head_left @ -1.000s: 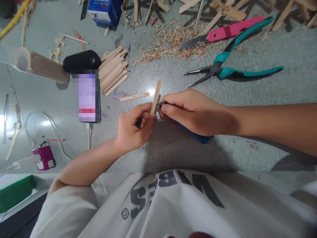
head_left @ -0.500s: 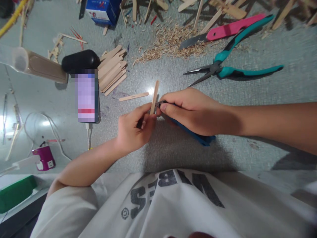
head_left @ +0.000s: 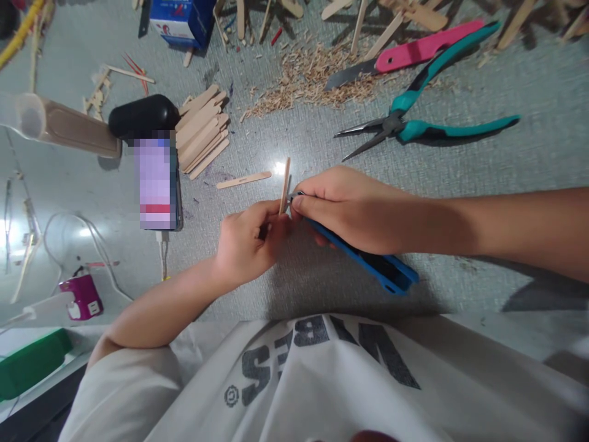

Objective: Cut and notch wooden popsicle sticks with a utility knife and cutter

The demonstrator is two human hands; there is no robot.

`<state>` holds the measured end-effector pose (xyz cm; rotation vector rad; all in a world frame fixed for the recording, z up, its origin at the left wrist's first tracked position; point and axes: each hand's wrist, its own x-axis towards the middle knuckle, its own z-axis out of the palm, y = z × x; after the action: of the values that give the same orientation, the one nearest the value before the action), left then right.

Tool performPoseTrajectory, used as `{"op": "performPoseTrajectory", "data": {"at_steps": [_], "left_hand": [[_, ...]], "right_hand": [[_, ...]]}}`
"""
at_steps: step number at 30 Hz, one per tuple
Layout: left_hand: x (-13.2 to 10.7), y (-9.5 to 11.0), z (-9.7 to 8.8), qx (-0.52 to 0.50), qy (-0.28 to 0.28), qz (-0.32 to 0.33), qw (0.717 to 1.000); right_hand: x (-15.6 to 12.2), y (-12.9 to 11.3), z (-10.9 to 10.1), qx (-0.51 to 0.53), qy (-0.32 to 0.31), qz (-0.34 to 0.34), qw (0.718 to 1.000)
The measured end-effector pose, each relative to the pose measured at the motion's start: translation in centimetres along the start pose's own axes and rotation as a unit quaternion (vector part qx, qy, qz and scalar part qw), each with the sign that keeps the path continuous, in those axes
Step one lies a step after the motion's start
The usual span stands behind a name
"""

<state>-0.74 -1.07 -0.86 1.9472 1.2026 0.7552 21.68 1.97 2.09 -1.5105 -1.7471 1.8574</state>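
Between the thumb and fingers of my left hand (head_left: 251, 239) is a wooden popsicle stick (head_left: 285, 184), upright in the view with its narrow edge toward me. My right hand (head_left: 340, 205) is closed around a blue-handled knife (head_left: 368, 261). Its metal tip touches or nearly touches the side of the stick; I cannot tell which. The knife's handle slants down to the right under my palm. A second popsicle stick (head_left: 243, 180), with a small slot in its middle, lies flat on the table just beyond my left hand.
A pile of popsicle sticks (head_left: 202, 132) lies beside a phone (head_left: 156, 184) and a black case (head_left: 143, 116). Teal-handled pliers (head_left: 391, 124) lie open beyond my right hand, near a pink-handled knife (head_left: 427, 46) and wood shavings (head_left: 313, 80). A blue box (head_left: 179, 24) stands at the back.
The stick in my left hand has turned from its flat face to its edge. The knife's handle has swung out, showing more below my right hand. The view has shifted slightly.
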Motion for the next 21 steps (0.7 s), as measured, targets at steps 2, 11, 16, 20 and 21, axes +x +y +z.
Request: {"op": "performPoseTrajectory", "data": {"at_steps": [2, 11, 16, 20, 21], "left_hand": [[-0.1, 0.0, 0.0, -0.025, -0.014, -0.023, 0.999], [0.5, 0.2, -0.2, -0.115, -0.009, -0.053, 0.992], [0.8, 0.6, -0.2, -0.157, -0.007, -0.079, 0.984], [1.0, 0.5, -0.3, -0.212, -0.015, -0.084, 0.974], [1.0, 0.5, -0.3, -0.222, -0.019, -0.087, 0.971]], "right_hand": [[0.1, -0.1, 0.0, -0.001, -0.002, 0.0, 1.0], [0.6, 0.2, -0.1, 0.036, -0.014, -0.056, 0.998], [0.6, 0.5, 0.1, 0.047, -0.015, -0.083, 0.995], [0.6, 0.5, 0.1, 0.066, -0.022, -0.101, 0.992], [0.6, 0.5, 0.1, 0.073, -0.025, -0.103, 0.992]]}}
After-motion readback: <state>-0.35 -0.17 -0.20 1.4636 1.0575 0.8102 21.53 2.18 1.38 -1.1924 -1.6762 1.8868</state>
